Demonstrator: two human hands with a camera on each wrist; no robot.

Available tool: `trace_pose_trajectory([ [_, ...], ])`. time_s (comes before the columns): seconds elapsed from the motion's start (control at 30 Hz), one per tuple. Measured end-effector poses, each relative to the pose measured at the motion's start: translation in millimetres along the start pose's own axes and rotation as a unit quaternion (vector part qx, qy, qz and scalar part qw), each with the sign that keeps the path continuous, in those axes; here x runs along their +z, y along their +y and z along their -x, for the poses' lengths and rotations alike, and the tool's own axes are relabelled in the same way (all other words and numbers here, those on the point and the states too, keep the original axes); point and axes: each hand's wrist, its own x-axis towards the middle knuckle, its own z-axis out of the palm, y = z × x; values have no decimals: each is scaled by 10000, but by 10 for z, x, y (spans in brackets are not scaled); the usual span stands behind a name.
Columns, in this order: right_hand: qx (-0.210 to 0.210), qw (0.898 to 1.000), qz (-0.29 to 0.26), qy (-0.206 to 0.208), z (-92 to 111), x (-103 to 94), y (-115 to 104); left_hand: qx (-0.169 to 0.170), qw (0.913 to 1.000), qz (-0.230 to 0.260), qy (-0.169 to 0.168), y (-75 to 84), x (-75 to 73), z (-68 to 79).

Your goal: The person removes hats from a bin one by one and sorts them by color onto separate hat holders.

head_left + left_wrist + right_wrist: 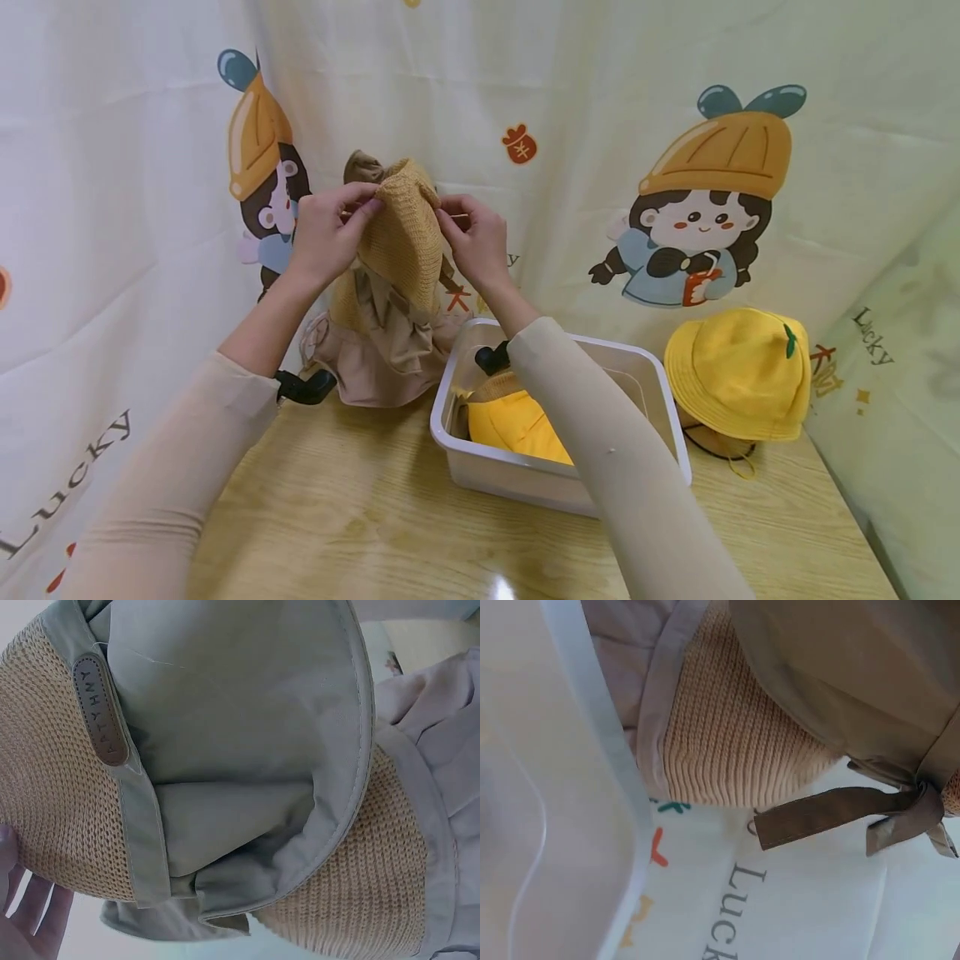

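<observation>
Both hands hold up a tan woven sun hat (405, 237) with a khaki brim (247, 712) and a fabric bow (922, 810). My left hand (327, 229) pinches the crown from the left side, and my right hand (478, 239) pinches it from the right. A small brown leather label (101, 709) sits on the hat band in the left wrist view. Directly under the held hat is a second knitted hat (735, 742), whose wide pinkish-beige brim (375, 387) spreads over the table; the held hat covers part of it.
Right of the knitted hat stands a white plastic bin (517, 492) with a yellow cloth item (517, 425) inside. A yellow bucket hat (738, 375) rests beyond it on the wooden table (360, 517). A printed curtain (555, 200) hangs close behind everything.
</observation>
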Motion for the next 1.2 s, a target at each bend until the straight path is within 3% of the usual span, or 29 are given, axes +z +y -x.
trace_pose_trajectory([
  [0.4, -795, 9890, 1219, -250, -132, -182, -36, 482, 9958, -656, 406, -31, -183, -60],
  [0.53, -888, 9801, 1707, -483, -120, -189, 9, 442, 9944, -919, 271, -115, -195, -34],
  [0.77, -847, 9726, 1980, -878, -63, -145, 109, 231, 9936, -1107, 20, -267, -166, 38],
  [1.03, -726, 9569, 2476, -1332, 10, -32, 216, 395, 9874, -1520, -174, -484, -136, 123],
  [1.2, -607, 9540, 2561, -1436, 69, 70, 278, 312, 9855, -1640, -313, -558, -114, 191],
])
